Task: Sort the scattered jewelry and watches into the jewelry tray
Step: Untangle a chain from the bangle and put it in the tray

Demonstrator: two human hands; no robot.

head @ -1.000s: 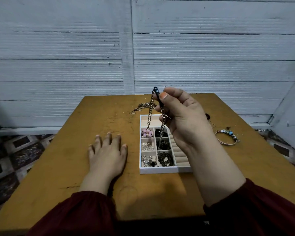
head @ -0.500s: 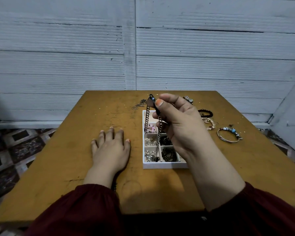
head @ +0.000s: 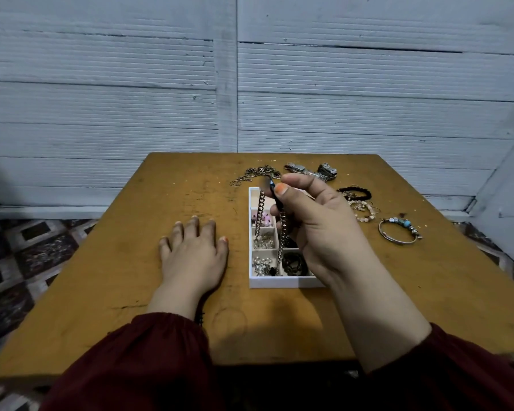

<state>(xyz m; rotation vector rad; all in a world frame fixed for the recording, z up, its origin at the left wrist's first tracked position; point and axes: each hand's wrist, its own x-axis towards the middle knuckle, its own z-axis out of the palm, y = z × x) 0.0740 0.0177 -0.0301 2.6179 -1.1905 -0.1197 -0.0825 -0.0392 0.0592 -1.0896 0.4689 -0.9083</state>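
My right hand (head: 318, 229) pinches the chain (head: 283, 231) above the jewelry tray (head: 279, 282) so its two strands hang untangled toward a compartment. My left hand (head: 193, 253) lies flat and empty on the table (head: 125, 262) beside it.

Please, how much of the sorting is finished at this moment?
Done: several tray compartments already hold small pieces. In hand: the right hand pinches a chain hanging over the tray; the left hand rests flat on the table. Left: a chain pile, watches, bracelets and a bangle lie outside the tray.
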